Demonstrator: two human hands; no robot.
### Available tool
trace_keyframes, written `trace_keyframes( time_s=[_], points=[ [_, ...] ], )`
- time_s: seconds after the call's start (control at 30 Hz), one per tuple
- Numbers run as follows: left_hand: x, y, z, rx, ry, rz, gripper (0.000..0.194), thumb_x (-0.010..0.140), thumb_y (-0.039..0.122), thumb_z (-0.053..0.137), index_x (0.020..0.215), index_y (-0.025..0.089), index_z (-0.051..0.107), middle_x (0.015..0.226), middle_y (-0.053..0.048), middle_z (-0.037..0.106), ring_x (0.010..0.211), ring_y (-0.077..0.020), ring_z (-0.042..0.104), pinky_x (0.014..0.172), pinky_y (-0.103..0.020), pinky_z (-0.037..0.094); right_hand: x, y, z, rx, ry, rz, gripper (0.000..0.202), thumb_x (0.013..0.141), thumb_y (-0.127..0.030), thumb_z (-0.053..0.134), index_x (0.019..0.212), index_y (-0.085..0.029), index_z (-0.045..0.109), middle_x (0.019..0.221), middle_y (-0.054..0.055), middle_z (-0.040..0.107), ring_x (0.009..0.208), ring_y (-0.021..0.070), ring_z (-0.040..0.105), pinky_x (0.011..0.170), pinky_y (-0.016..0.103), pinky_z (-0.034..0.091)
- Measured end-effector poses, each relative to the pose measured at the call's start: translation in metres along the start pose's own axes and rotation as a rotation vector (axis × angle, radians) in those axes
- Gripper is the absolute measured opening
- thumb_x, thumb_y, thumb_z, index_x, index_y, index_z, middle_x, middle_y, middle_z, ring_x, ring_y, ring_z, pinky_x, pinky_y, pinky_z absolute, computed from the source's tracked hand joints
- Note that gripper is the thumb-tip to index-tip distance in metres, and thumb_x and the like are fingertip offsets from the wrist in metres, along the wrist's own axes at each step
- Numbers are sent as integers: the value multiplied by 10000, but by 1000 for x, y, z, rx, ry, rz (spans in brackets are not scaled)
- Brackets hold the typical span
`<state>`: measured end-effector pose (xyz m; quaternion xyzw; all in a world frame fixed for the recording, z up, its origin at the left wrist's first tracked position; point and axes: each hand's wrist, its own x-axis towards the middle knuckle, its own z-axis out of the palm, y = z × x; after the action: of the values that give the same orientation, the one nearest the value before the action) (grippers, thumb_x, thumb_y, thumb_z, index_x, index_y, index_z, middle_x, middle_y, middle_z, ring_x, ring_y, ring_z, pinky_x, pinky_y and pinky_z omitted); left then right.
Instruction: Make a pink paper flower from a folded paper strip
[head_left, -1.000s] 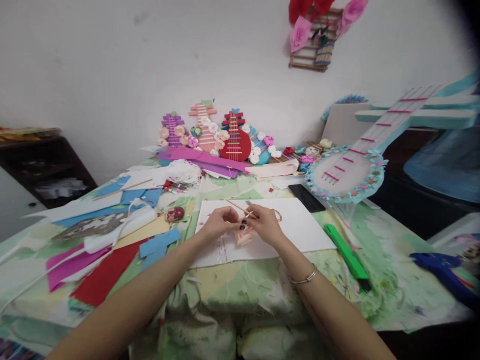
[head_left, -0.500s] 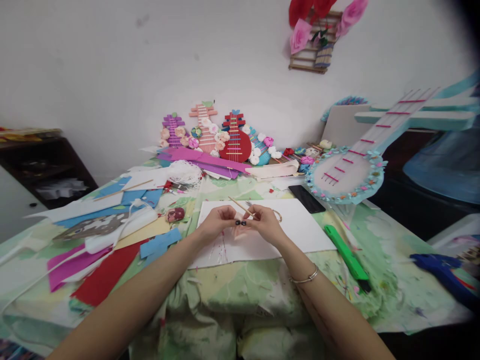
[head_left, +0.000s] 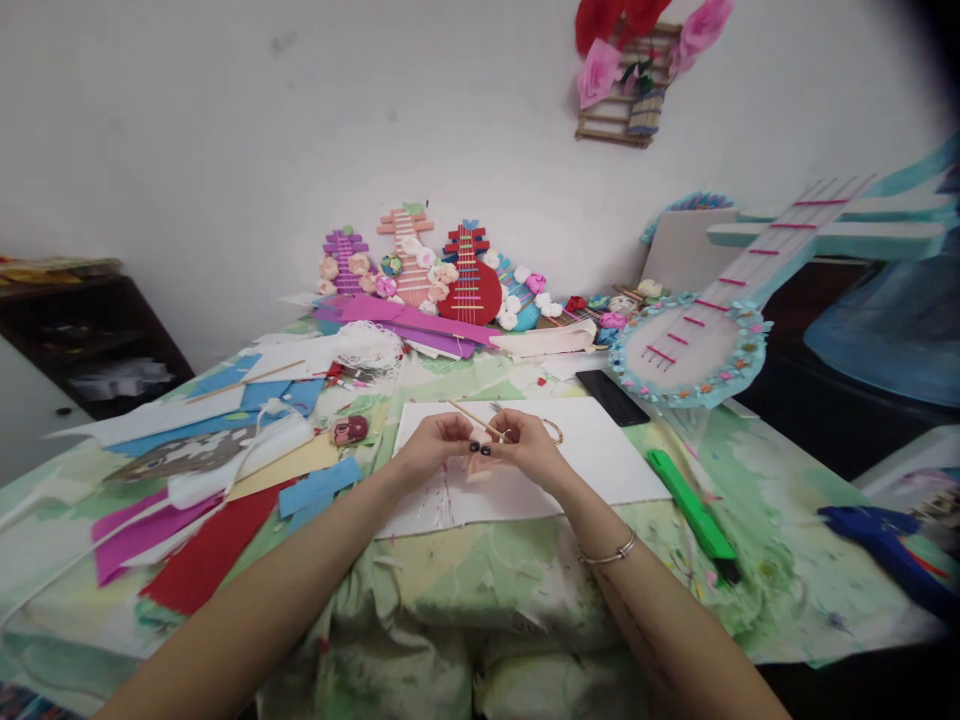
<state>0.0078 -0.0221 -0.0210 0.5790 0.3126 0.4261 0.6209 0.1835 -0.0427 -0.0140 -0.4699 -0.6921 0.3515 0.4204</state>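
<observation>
Above a white sheet point(head_left: 600, 460), my left hand point(head_left: 442, 445) and my right hand point(head_left: 525, 445) meet with thumbs nearly touching. Both pinch a small pale pink piece point(head_left: 480, 466) between their fingertips; its exact shape is hard to make out. A thin wooden stick point(head_left: 469, 411) slants up and left from the fingers of my right hand. Partly hidden behind that hand lies a pair of scissors, its gold handle loop point(head_left: 556, 430) showing on the sheet. Small pink and dark red slivers point(head_left: 442, 497) are on the sheet below my left hand.
Right of the sheet are a green cutter point(head_left: 694, 505), a black phone point(head_left: 611, 397) and a blue glue gun point(head_left: 877, 540). Coloured sheets, including red point(head_left: 217, 545), and a white cable lie left. Decorated paper instruments point(head_left: 469, 290) stand at the back; a larger one point(head_left: 675, 350) stands right.
The stick has shifted slightly left in my right hand. The thumbs have moved a little, and more of the pale pink piece shows below them.
</observation>
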Motion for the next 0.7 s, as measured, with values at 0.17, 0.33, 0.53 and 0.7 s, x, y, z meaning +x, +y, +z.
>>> trace_keyframes(
  time_s=[0.17,0.33,0.53,0.7],
  points=[
    [-1,2,1,14,22,-5,257,543,186,782,658,108,567,627,-3,631,588,-116,584,597,-230,435,0,1,0,-17,54,-26,192,621,-300,673,691,-168,551,600,-42,522,485,62,365,448,182,272],
    [-2,3,2,16,15,6,247,550,190,778,647,109,565,632,-7,633,597,-119,586,615,-240,442,0,-1,-1,-45,79,-9,170,620,-298,662,685,-166,578,583,-39,525,491,67,384,454,181,285],
    [-3,6,4,45,6,-1,253,545,209,780,634,112,564,643,-11,632,599,-120,581,605,-236,436,-2,-5,-1,-54,70,35,170,622,-317,654,680,-170,595,481,-56,461,446,69,382,428,179,271],
    [-4,8,5,102,44,29,248,563,228,767,646,121,559,593,22,573,541,-90,521,542,-207,388,-2,-5,-2,23,64,-1,160,643,-307,636,672,-169,561,543,-36,515,487,83,458,451,181,331]
  ],
)
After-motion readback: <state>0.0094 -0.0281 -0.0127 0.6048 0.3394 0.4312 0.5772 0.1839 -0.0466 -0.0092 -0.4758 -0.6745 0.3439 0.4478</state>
